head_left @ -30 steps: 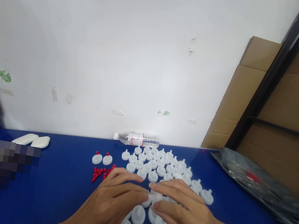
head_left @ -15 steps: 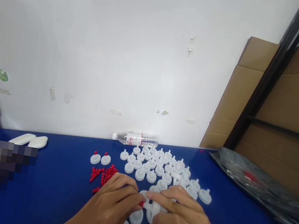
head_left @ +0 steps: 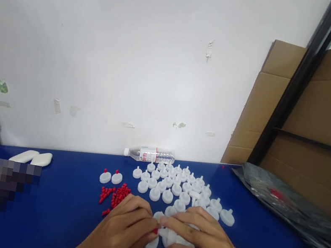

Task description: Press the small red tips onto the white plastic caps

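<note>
Low in the middle, my left hand (head_left: 126,228) pinches a small red cap (head_left: 155,231) between thumb and fingers. My right hand (head_left: 210,245) grips a white nozzle lid (head_left: 168,237) lying on its side, its spout pointing left. The red cap is at the spout's tip; how far it sits on it is hidden by my fingers. Loose red caps (head_left: 121,193) lie heaped just beyond my left hand. Many white nozzle lids (head_left: 167,195) stand spout-up beyond and beneath my hands. Two lids with red tips (head_left: 105,177) stand at the left.
A clear bottle (head_left: 164,156) lies along the wall at the back of the blue table (head_left: 66,192). Two white rounded objects (head_left: 41,159) rest at the left, behind a pixelated patch. On the right are a grey plastic bag (head_left: 289,218), cardboard (head_left: 250,117) and a dark post (head_left: 287,103).
The held lid has turned slightly between my hands, and my right fingers have closed further over it. The red cap has moved slightly down in view with my left fingers.
</note>
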Motion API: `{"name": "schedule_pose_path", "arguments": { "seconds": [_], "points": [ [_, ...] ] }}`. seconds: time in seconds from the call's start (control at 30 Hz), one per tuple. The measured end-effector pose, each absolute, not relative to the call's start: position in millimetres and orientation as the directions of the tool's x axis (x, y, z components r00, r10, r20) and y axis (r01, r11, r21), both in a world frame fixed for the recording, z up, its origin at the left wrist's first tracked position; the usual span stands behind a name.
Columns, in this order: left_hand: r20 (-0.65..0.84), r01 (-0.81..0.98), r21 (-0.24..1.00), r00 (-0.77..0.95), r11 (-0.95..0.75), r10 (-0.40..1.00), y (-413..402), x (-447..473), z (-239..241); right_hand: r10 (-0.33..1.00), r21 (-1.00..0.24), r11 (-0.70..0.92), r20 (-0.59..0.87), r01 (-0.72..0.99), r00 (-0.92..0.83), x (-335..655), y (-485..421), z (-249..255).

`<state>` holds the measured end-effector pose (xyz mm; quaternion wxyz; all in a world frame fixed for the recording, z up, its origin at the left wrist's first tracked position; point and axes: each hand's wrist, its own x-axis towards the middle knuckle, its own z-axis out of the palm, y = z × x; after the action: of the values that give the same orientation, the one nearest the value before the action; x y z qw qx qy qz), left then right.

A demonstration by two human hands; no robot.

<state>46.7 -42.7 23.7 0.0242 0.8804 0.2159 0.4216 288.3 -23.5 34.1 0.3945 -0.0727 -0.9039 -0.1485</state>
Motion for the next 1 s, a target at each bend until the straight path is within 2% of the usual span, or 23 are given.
{"name": "schedule_pose_path", "arguments": {
  "seconds": [0.1,0.2,0.27,0.37,0.43,0.5,0.57,0.63,0.73,0.9,1.0],
  "points": [
    [0.809,0.326,0.241,0.453,-0.914,0.375,-44.4,48.1,29.5,0.052,0.203,0.941,0.706,0.272,-0.706,289.7,-21.8,33.5],
    [0.828,0.373,0.287,0.367,-0.882,0.424,-43.9,44.2,35.7,0.099,0.186,0.941,0.650,0.284,-0.753,291.4,-22.0,31.2],
    [0.807,0.457,0.342,0.304,-0.821,0.506,-38.0,34.8,38.9,0.148,0.172,0.935,0.607,0.311,-0.781,292.4,-22.1,29.3],
    [0.794,0.647,0.391,0.123,-0.655,0.595,-19.6,8.7,43.3,0.236,0.141,0.920,0.547,0.367,-0.803,293.8,-20.1,26.7],
    [0.812,0.783,0.304,0.084,-0.543,0.577,-4.2,-13.9,46.5,0.308,0.097,0.907,0.512,0.410,-0.802,294.4,-17.7,24.8],
    [0.808,0.903,0.103,0.168,-0.417,0.565,10.0,-36.8,49.7,0.378,0.032,0.895,0.478,0.445,-0.793,294.6,-15.3,23.0],
    [0.730,0.976,-0.045,0.177,-0.212,0.661,21.0,-56.7,52.0,0.430,-0.034,0.885,0.439,0.464,-0.789,294.2,-13.7,22.0],
    [0.597,0.991,-0.133,0.093,-0.016,0.797,28.5,-72.1,52.3,0.462,-0.081,0.879,0.394,0.471,-0.795,293.5,-13.5,22.5],
    [0.455,0.983,-0.158,-0.014,0.096,0.890,35.0,-86.0,48.0,0.481,-0.112,0.874,0.342,0.473,-0.807,292.0,-15.0,25.8],
    [0.325,0.994,-0.075,-0.051,0.080,0.944,37.8,-89.2,39.2,0.487,-0.137,0.873,0.266,0.467,-0.832,289.8,-17.1,32.0],
    [0.303,0.997,-0.043,-0.049,0.065,0.952,36.2,-83.5,40.0,0.483,-0.149,0.876,0.261,0.460,-0.836,289.3,-16.7,32.7]
  ]
}}
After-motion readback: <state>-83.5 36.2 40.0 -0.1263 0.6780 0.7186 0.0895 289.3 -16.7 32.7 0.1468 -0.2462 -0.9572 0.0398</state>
